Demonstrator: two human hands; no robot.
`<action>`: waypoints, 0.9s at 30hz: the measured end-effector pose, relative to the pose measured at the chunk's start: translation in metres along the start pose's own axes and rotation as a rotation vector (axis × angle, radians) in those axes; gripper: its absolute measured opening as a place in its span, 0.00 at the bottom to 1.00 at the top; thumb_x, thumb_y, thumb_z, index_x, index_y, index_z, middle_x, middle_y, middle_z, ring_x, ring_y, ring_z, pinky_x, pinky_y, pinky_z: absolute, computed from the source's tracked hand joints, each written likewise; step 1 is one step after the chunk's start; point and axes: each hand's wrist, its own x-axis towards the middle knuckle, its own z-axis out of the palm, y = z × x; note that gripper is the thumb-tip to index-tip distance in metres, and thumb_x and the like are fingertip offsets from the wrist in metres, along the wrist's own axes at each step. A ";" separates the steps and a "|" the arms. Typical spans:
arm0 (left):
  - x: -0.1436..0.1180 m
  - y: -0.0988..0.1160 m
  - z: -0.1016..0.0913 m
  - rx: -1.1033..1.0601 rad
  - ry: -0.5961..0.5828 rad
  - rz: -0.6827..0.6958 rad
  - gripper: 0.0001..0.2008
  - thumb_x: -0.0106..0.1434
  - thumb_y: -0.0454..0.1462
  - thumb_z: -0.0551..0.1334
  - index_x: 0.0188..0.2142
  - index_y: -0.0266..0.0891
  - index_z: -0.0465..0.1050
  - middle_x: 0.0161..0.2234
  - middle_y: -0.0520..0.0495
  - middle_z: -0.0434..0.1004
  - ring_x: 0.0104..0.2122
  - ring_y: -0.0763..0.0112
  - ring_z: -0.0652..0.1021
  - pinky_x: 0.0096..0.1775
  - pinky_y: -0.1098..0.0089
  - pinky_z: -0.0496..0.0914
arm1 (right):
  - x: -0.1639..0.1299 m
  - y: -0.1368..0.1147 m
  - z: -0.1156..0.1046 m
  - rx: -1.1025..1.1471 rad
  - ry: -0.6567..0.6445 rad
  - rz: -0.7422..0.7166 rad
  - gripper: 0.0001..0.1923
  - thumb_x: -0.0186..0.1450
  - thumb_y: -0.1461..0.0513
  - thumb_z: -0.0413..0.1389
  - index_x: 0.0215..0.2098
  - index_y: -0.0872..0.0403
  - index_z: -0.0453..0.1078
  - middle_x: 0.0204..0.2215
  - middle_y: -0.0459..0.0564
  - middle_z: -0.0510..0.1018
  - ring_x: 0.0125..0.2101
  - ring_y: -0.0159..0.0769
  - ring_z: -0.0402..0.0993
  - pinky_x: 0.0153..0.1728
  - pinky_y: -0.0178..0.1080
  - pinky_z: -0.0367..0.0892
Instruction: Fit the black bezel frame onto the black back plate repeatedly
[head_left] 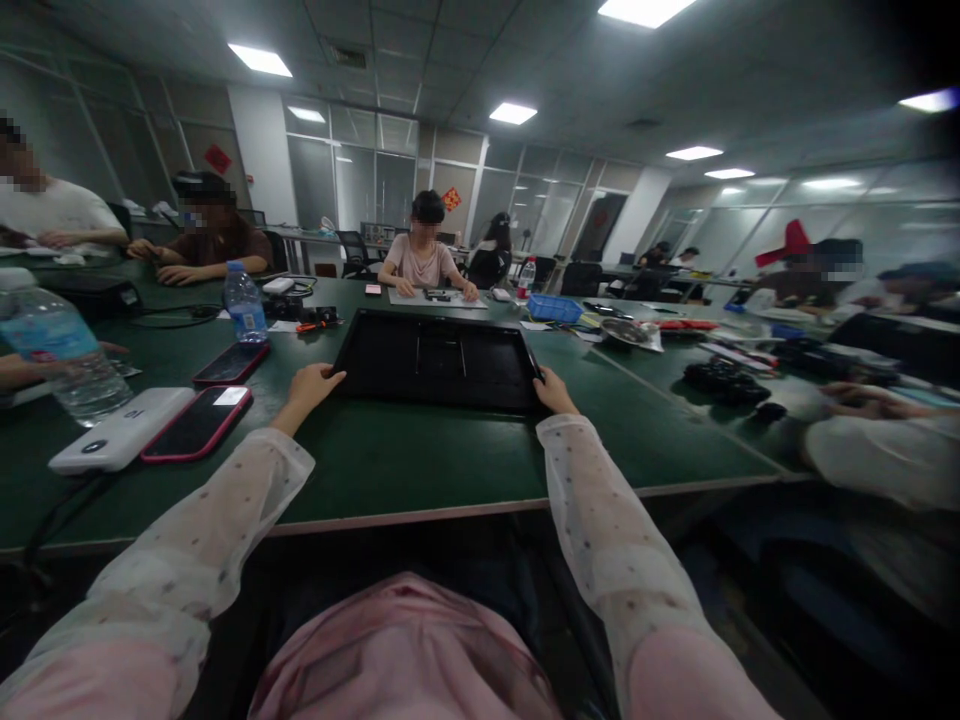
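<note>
Black tray [439, 362] flat on green table [420, 460], both hands gripping its near corners, fingertips partly hidden: left hand [309, 388], right hand [553, 391].

Green table [420, 465] has a white power bank [120, 430] touching a pink phone [196, 423], another phone [231, 362] behind, two water bottles [244, 303], plus a blue basket [555, 307] further back.

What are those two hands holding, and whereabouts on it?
A black tray lying on the table. The left hand grips its near-left corner, the right hand its near-right corner.
</note>
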 end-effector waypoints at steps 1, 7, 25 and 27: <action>-0.001 0.000 0.000 0.029 -0.007 0.022 0.23 0.67 0.53 0.67 0.49 0.39 0.86 0.49 0.32 0.85 0.50 0.43 0.83 0.50 0.57 0.73 | 0.000 -0.001 0.000 -0.006 0.007 0.040 0.23 0.63 0.61 0.57 0.56 0.53 0.76 0.51 0.61 0.85 0.60 0.59 0.78 0.68 0.66 0.64; 0.001 -0.002 0.005 0.076 -0.026 0.063 0.24 0.70 0.50 0.63 0.54 0.37 0.84 0.51 0.32 0.85 0.52 0.41 0.82 0.52 0.55 0.73 | 0.001 0.002 0.005 0.030 0.041 0.081 0.25 0.62 0.61 0.58 0.58 0.52 0.76 0.52 0.59 0.84 0.62 0.59 0.75 0.70 0.65 0.62; 0.010 -0.022 -0.024 0.077 0.032 -0.292 0.29 0.63 0.55 0.66 0.51 0.33 0.82 0.53 0.24 0.82 0.55 0.33 0.80 0.53 0.48 0.72 | 0.003 -0.012 0.036 0.310 -0.145 0.091 0.32 0.61 0.56 0.67 0.62 0.50 0.70 0.53 0.56 0.83 0.56 0.51 0.79 0.63 0.60 0.72; 0.007 -0.020 -0.023 0.147 0.033 -0.271 0.32 0.65 0.57 0.64 0.54 0.32 0.81 0.54 0.24 0.81 0.57 0.33 0.79 0.55 0.48 0.72 | 0.003 -0.017 0.038 0.352 -0.138 0.107 0.34 0.60 0.55 0.69 0.63 0.51 0.70 0.55 0.58 0.82 0.58 0.52 0.78 0.64 0.60 0.71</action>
